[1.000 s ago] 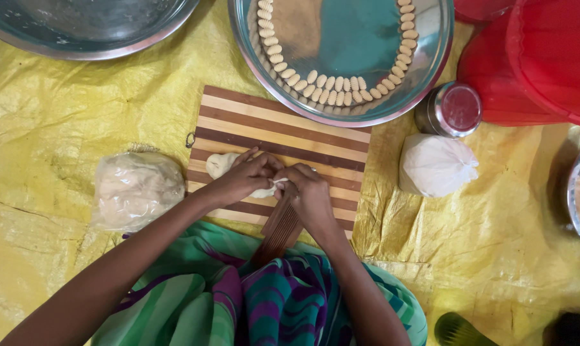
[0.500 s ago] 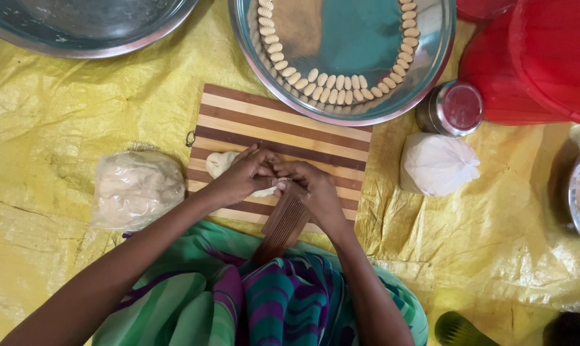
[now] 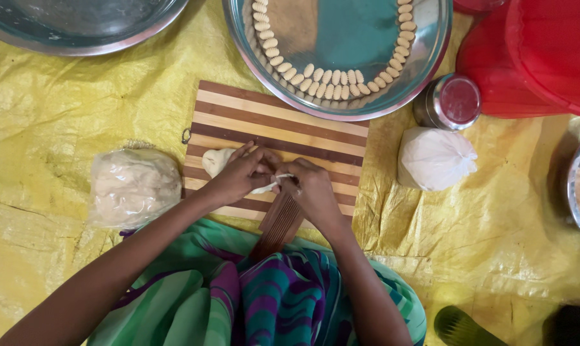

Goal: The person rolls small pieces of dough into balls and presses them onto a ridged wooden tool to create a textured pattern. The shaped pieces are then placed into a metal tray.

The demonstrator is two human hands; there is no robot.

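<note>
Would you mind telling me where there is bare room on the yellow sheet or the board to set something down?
The yellow sheet lies bare between the left steel bowl, the wrapped dough and the striped board. The board's far stripes are bare up to the steel tray. It is crowded around the left hand and right hand, and by the white bag and jar.

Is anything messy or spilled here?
No, nothing stands out. Both hands, left hand and right hand, pinch a dough strip over the striped board; the shaped pieces sit in a neat row along the tray.
</note>
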